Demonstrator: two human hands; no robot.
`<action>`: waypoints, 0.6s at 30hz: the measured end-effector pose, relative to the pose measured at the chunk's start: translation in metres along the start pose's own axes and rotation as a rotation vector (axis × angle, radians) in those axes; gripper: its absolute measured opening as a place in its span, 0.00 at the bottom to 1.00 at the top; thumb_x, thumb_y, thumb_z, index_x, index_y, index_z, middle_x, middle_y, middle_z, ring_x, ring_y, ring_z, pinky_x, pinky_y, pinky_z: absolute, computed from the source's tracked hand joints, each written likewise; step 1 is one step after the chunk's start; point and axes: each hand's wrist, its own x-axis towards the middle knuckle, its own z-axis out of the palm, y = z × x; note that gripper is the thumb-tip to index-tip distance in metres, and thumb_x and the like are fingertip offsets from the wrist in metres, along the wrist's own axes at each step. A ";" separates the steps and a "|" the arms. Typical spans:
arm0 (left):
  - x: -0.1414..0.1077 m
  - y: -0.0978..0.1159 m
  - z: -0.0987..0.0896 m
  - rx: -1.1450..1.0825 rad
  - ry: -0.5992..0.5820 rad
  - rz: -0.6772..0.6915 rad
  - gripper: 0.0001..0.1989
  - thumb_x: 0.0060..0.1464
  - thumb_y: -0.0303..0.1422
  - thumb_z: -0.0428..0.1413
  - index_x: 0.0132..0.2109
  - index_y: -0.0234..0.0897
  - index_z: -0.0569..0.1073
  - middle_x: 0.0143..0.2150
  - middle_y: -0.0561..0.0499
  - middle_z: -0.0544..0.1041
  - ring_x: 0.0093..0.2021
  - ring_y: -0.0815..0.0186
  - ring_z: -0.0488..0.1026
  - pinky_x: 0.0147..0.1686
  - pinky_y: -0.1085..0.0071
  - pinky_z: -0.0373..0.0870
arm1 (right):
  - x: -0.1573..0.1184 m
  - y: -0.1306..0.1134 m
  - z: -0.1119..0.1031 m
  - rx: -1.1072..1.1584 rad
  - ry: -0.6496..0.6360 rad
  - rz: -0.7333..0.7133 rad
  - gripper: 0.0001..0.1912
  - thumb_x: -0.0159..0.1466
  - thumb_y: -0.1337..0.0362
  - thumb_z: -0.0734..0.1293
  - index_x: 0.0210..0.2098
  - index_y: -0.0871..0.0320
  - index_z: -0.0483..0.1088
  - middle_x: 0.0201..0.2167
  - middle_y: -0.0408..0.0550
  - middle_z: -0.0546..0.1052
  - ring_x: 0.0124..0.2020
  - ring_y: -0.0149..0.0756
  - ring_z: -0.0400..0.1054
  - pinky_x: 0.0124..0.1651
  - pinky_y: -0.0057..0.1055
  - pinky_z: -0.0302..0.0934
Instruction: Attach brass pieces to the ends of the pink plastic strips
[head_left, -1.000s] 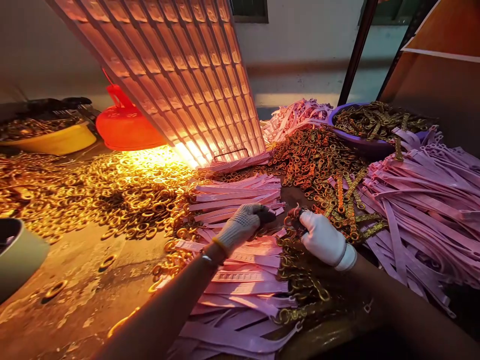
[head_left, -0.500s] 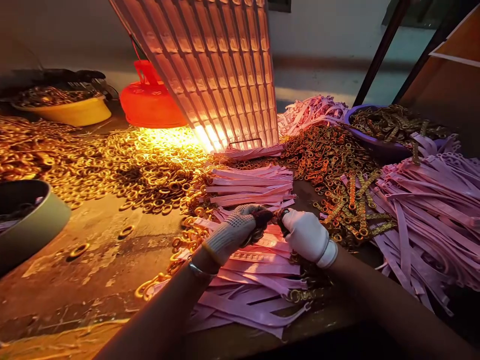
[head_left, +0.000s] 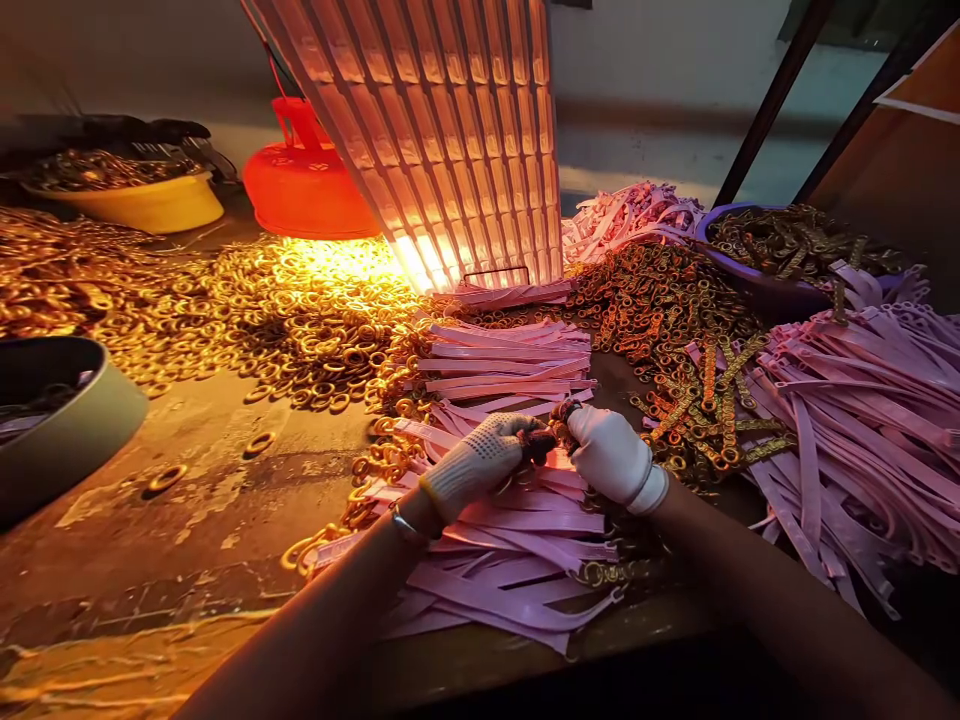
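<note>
My left hand [head_left: 480, 458], in a dotted white glove with dark fingertips, is closed in a pinch above a row of pink straps [head_left: 525, 522]. Close by on the right, my right hand [head_left: 615, 458] is also closed, in a plain white glove with dark fingertips. Whatever the fingers grip between them is too small and dark to make out. Gold rings [head_left: 367, 465] lie along the left ends of the straps. A short gold chain piece [head_left: 615, 572] rests by their right ends, nearer to me.
A heap of gold rings [head_left: 322, 350] spreads under a glowing red lamp [head_left: 311, 190]. Behind the straps leans a ribbed panel [head_left: 465, 140]. Gold chain pieces [head_left: 652, 310], a purple basin [head_left: 757, 285] and more pink straps [head_left: 862, 420] lie right. A yellow basin [head_left: 165, 205] and grey-green container [head_left: 90, 430] stand left.
The view has shifted slightly, so the table's contents sit a little higher and further right. My left hand has come slightly nearer to me over the straps; both hands stay closed.
</note>
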 end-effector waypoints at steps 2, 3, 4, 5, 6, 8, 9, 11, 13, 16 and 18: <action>0.000 -0.001 -0.001 -0.066 0.036 -0.002 0.17 0.53 0.45 0.59 0.30 0.34 0.73 0.17 0.55 0.66 0.15 0.74 0.59 0.14 0.78 0.51 | -0.003 -0.001 -0.005 0.007 -0.007 -0.023 0.16 0.65 0.74 0.58 0.48 0.63 0.72 0.45 0.58 0.79 0.45 0.42 0.74 0.44 0.30 0.63; 0.000 -0.002 -0.001 -0.077 0.046 0.004 0.18 0.53 0.45 0.60 0.30 0.33 0.73 0.17 0.55 0.66 0.15 0.74 0.59 0.14 0.78 0.51 | -0.004 -0.001 -0.007 0.006 -0.020 -0.035 0.16 0.65 0.74 0.59 0.49 0.63 0.72 0.45 0.58 0.79 0.44 0.42 0.75 0.43 0.30 0.63; 0.000 -0.003 0.000 -0.088 0.050 0.014 0.18 0.52 0.46 0.61 0.30 0.33 0.73 0.17 0.55 0.66 0.15 0.74 0.59 0.14 0.78 0.52 | -0.005 -0.002 -0.009 0.000 -0.036 -0.042 0.16 0.65 0.73 0.59 0.51 0.62 0.71 0.44 0.57 0.79 0.43 0.42 0.75 0.42 0.30 0.63; 0.000 -0.004 0.000 -0.106 0.046 0.021 0.18 0.51 0.46 0.61 0.30 0.33 0.73 0.18 0.55 0.67 0.15 0.74 0.59 0.14 0.77 0.52 | -0.006 -0.002 -0.009 -0.010 -0.050 -0.041 0.17 0.65 0.73 0.59 0.51 0.62 0.71 0.43 0.57 0.80 0.42 0.41 0.75 0.41 0.30 0.63; 0.000 -0.005 0.001 -0.127 0.037 0.022 0.18 0.50 0.46 0.62 0.31 0.33 0.73 0.18 0.55 0.67 0.15 0.74 0.59 0.14 0.77 0.52 | -0.007 -0.002 -0.009 -0.022 -0.060 -0.031 0.16 0.65 0.72 0.60 0.50 0.61 0.71 0.42 0.56 0.80 0.41 0.41 0.76 0.39 0.30 0.63; 0.001 -0.007 0.003 -0.159 0.010 0.034 0.18 0.50 0.46 0.63 0.31 0.33 0.73 0.19 0.55 0.68 0.15 0.74 0.60 0.14 0.77 0.53 | -0.007 -0.001 -0.006 -0.040 -0.063 -0.021 0.13 0.66 0.71 0.60 0.48 0.60 0.72 0.40 0.55 0.81 0.39 0.41 0.76 0.38 0.29 0.63; 0.002 -0.009 0.005 -0.167 -0.005 0.051 0.18 0.50 0.46 0.63 0.30 0.33 0.72 0.18 0.55 0.67 0.15 0.74 0.60 0.15 0.77 0.53 | -0.006 -0.001 -0.003 -0.051 -0.055 -0.040 0.13 0.66 0.70 0.60 0.46 0.61 0.72 0.40 0.56 0.81 0.39 0.42 0.76 0.38 0.30 0.63; 0.004 -0.011 0.009 -0.187 -0.025 0.087 0.18 0.50 0.45 0.63 0.29 0.33 0.72 0.18 0.55 0.66 0.16 0.74 0.59 0.16 0.77 0.53 | -0.004 0.001 0.002 -0.074 -0.042 -0.095 0.12 0.66 0.70 0.60 0.45 0.63 0.73 0.40 0.59 0.80 0.40 0.43 0.76 0.39 0.32 0.63; 0.007 -0.013 0.012 -0.240 -0.005 0.117 0.18 0.49 0.45 0.63 0.29 0.33 0.72 0.18 0.55 0.66 0.16 0.75 0.58 0.17 0.77 0.53 | -0.002 0.001 0.005 -0.093 -0.027 -0.139 0.13 0.67 0.70 0.59 0.43 0.64 0.74 0.40 0.61 0.80 0.40 0.45 0.76 0.39 0.33 0.62; 0.010 -0.008 0.010 -0.226 -0.020 0.075 0.16 0.47 0.43 0.63 0.28 0.33 0.72 0.19 0.55 0.66 0.16 0.75 0.57 0.16 0.77 0.53 | -0.001 0.003 0.006 -0.098 -0.015 -0.147 0.13 0.68 0.69 0.59 0.42 0.64 0.75 0.39 0.61 0.80 0.40 0.45 0.76 0.38 0.33 0.61; 0.010 0.001 -0.002 -0.132 -0.077 0.006 0.12 0.46 0.39 0.64 0.29 0.33 0.75 0.17 0.55 0.66 0.15 0.74 0.58 0.15 0.77 0.52 | -0.004 0.007 0.004 -0.111 -0.002 -0.126 0.13 0.68 0.69 0.59 0.42 0.64 0.75 0.37 0.60 0.80 0.39 0.45 0.76 0.37 0.32 0.61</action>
